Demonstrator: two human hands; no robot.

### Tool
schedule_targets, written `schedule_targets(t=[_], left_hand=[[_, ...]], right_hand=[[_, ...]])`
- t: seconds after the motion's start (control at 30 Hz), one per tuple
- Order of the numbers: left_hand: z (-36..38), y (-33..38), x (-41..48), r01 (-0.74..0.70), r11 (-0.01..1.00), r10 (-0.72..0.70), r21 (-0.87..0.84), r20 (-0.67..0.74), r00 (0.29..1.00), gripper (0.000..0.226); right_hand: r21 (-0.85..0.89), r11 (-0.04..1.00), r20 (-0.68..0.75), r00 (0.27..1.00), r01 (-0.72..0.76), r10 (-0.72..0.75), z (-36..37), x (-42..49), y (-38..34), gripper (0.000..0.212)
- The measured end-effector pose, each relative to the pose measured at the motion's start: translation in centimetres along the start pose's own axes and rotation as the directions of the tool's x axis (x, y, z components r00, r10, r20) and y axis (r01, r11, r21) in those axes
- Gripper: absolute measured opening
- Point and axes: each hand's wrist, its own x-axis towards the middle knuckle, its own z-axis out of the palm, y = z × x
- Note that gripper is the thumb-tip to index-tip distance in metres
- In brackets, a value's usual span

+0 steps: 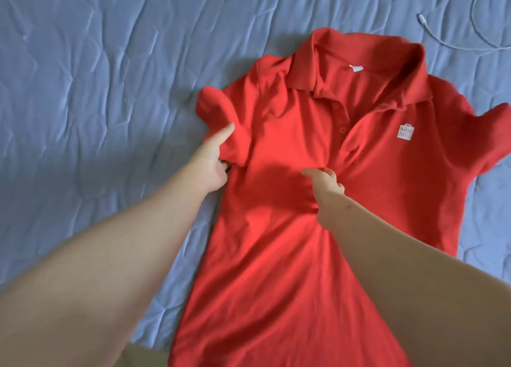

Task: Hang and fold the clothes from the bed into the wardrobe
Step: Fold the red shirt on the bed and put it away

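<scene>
Blue quilted bed (96,90), red polo shirt (290,228) spread front-up. Left hand (211,162) gripping sleeve edge; right hand (323,184) pinching chest fabric. White cable (453,42) top right.

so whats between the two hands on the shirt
In the head view, only a bare stretch of the red polo shirt lies between the left hand and the right hand; nothing else rests there.

My left hand (211,163) reaches out mid-frame, thumb stretched up, fingers curled under; my right hand (326,184) is pinched closed at centre.
</scene>
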Motion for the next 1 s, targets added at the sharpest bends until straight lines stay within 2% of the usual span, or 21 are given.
schedule_targets(t=[0.07,0.13,0.17,0.2,0.23,0.27,0.3,0.37,0.4,0.47,0.5,0.57,0.63,0.7,0.73,0.8,0.87,0.93,1.0], left_hand=[[-0.9,1.1,0.2,-0.033,0.989,0.042,-0.144,0.06,0.997,0.009],[-2.9,1.6,1.2,-0.136,0.961,0.143,-0.242,0.015,0.99,0.01],[-4.2,1.8,2.0,-0.229,0.952,0.214,-0.205,-0.093,0.972,0.014],[-5.4,1.8,2.6,-0.326,0.941,0.3,-0.093,-0.222,0.928,0.015],[-6.3,1.8,3.0,-0.387,0.92,0.385,0.059,-0.313,0.868,0.015],[-6.5,1.7,3.0,-0.393,0.902,0.431,0.177,-0.343,0.835,0.016],[-6.3,1.9,3.0,-0.378,0.899,0.434,0.222,-0.326,0.84,0.017],[-5.0,3.3,2.8,-0.289,0.935,0.333,0.205,-0.228,0.915,0.013],[-4.3,4.2,2.8,-0.232,0.958,0.259,0.171,-0.162,0.952,0.015],[-3.9,6.2,3.3,-0.148,0.981,0.155,0.126,-0.046,0.987,0.035],[-3.6,6.9,3.3,-0.145,0.978,0.147,0.15,-0.005,0.989,0.034],[-3.0,7.6,3.2,-0.192,0.956,0.197,0.224,-0.001,0.98,0.015],[-2.5,7.8,3.2,-0.3,0.885,0.376,0.357,-0.168,0.911,0.006],[-2.2,7.4,3.1,-0.27,0.79,0.54,0.55,-0.416,0.732,0.018],[-1.9,7.1,2.9,-0.213,0.79,0.551,0.575,-0.513,0.658,0.029],[-1.4,6.3,1.9,-0.142,0.826,0.51,0.545,-0.615,0.601,0.039],[0.3,5.6,0.3,-0.133,0.739,0.605,0.66,-0.565,0.561,0.035],[2.7,4.7,-1.8,-0.177,0.563,0.756,0.807,-0.418,0.503,0.032],[5.3,3.1,-3.3,-0.188,0.376,0.84,0.907,-0.249,0.481,0.03]], right_hand=[[-0.009,1.0,0.003,1.0,-0.011,0.011,0.4,0.2,-0.3,0.065],[0.014,0.998,0.048,0.997,-0.054,0.053,0.6,0.0,-0.3,0.077],[0.024,0.996,0.069,0.994,-0.085,0.083,0.4,0.4,-0.2,0.087],[0.034,0.995,0.086,0.992,-0.09,0.086,0.0,1.6,0.1,0.094],[0.041,0.993,0.103,0.989,-0.109,0.104,-0.6,2.5,0.1,0.094],[0.045,0.99,0.12,0.985,-0.134,0.128,-1.3,2.5,-0.3,0.084],[0.047,0.983,0.122,0.978,-0.175,0.168,-1.8,1.9,-1.1,0.065],[0.037,0.972,0.113,0.968,-0.231,0.226,-3.2,1.6,-1.4,0.032],[0.048,0.97,0.095,0.968,-0.236,0.231,-3.8,2.2,-1.2,0.031],[0.017,0.977,0.056,0.976,-0.212,0.21,-3.4,3.3,-0.8,0.043],[-0.004,0.979,0.027,0.979,-0.203,0.203,-2.9,3.2,-0.9,0.049],[0.016,0.973,0.017,0.973,-0.23,0.229,-2.5,3.2,-0.9,0.06],[-0.007,0.972,0.023,0.972,-0.233,0.233,-2.4,3.4,-1.2,0.063],[-0.001,0.971,0.033,0.97,-0.239,0.239,-2.6,3.4,-1.4,0.064],[0.001,0.97,0.045,0.969,-0.244,0.244,-2.8,3.3,-1.5,0.064],[0.01,0.97,0.066,0.968,-0.244,0.243,-2.6,3.1,-1.5,0.063],[0.028,0.969,0.076,0.968,-0.244,0.241,-2.9,3.0,-1.7,0.063],[0.046,0.969,0.096,0.966,-0.244,0.239,-3.0,2.9,-1.7,0.062],[0.07,0.966,0.132,0.962,-0.249,0.238,-3.3,2.4,-1.9,0.058]])
